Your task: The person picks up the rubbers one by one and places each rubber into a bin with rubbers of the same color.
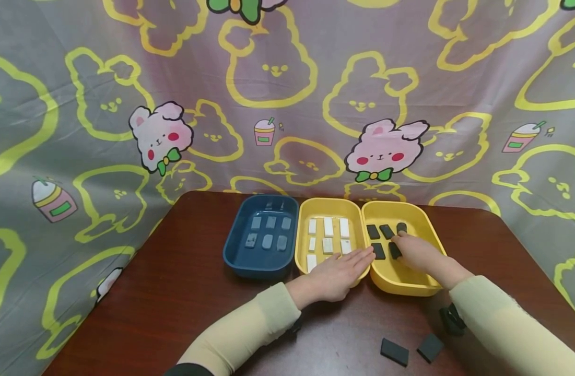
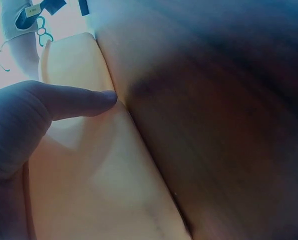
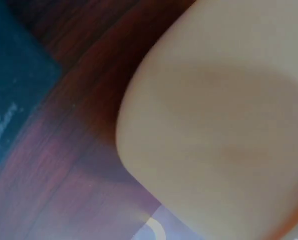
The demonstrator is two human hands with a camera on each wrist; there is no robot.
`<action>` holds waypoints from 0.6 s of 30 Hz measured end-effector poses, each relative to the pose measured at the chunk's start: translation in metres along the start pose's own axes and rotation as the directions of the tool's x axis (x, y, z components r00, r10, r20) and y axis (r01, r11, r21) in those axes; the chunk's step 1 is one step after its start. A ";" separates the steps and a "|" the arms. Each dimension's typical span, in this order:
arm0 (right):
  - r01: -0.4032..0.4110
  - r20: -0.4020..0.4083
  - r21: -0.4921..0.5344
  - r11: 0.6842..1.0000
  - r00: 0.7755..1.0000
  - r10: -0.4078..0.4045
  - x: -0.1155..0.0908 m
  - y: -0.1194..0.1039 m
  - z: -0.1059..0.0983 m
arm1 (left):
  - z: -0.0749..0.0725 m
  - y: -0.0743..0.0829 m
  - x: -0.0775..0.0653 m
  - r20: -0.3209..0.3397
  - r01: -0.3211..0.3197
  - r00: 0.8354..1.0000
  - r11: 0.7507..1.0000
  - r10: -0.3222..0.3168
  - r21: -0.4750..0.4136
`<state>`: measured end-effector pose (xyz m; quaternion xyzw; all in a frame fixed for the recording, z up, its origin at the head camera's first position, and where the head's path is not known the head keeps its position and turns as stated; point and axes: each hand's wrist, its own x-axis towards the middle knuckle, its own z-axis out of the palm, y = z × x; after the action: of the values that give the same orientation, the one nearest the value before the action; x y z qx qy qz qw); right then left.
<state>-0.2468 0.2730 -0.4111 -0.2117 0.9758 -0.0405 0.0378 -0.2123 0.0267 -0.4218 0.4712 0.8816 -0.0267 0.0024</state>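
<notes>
My right hand (image 1: 416,253) reaches into the right yellow bin (image 1: 430,224), its fingertips pinching a small black tile (image 1: 402,227). Several other black tiles (image 1: 377,251) lie on that bin's floor around the fingers. My left hand (image 1: 336,274) lies across the front right corner of the middle yellow bin (image 1: 331,204), fingers straight and extended toward the shared rim. In the left wrist view its thumb (image 2: 79,101) rests at the bin's edge. White tiles (image 1: 328,226) sit in rows in the middle bin, with the front ones partly hidden by the left hand.
A blue bin (image 1: 235,256) holding grey tiles (image 1: 270,222) stands to the left. Two black tiles (image 1: 394,352) (image 1: 430,348) lie on the brown table (image 1: 174,292) near the front right. Behind hangs a patterned cloth (image 1: 249,167).
</notes>
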 end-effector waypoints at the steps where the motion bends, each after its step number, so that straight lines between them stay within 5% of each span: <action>1: 0.002 -0.001 0.010 1.000 1.000 -0.002 -0.001 0.001 0.000 | 0.000 0.000 0.000 0.002 0.002 1.000 1.000 -0.002 -0.005; 9: 0.003 -0.040 0.153 0.988 0.999 0.003 -0.021 0.001 -0.020 | 0.000 0.000 -0.001 0.009 0.009 1.000 0.999 -0.009 -0.032; 18: -0.080 -0.175 0.118 0.990 0.979 0.100 -0.060 -0.001 -0.052 | 0.002 -0.001 0.001 -0.004 -0.001 1.000 1.000 0.001 -0.023</action>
<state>-0.1968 0.3000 -0.3560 -0.1604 0.9800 -0.1114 -0.0376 -0.2137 0.0272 -0.4236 0.4717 0.8816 -0.0159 0.0062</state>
